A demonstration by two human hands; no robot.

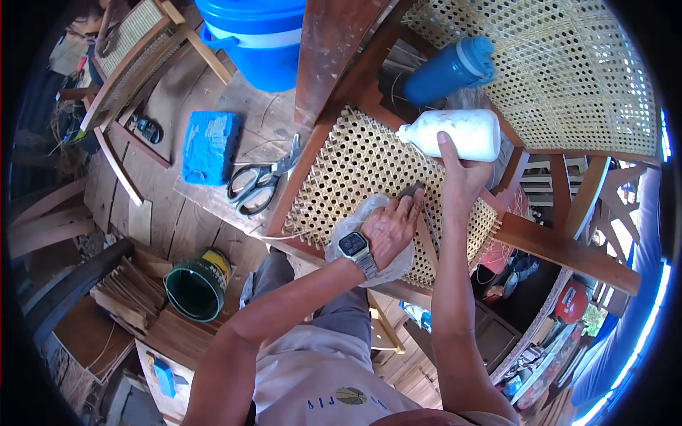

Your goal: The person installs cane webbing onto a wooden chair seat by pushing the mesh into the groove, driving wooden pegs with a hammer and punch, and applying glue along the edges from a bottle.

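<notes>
My right hand (465, 174) grips a white plastic bottle (465, 133), tilted on its side with its narrow nozzle pointing left. Below that, my left hand (391, 231), with a watch on the wrist, rests low over a woven cane panel (341, 167) on a wooden chair frame. Its fingers are curled together near a small dark piece (410, 191) that I cannot make out. Under this hand lies a crumpled clear plastic bag (398, 270). A thin wooden strip (428, 245) lies on the cane between my two arms.
A blue bottle (447, 71) lies beyond the cane panel, beside a woven backrest (547, 64). Left of the frame are scissors (259, 183), a blue block (209, 148) and a blue bucket (259, 50). A dark pail (195, 287) stands on the floor.
</notes>
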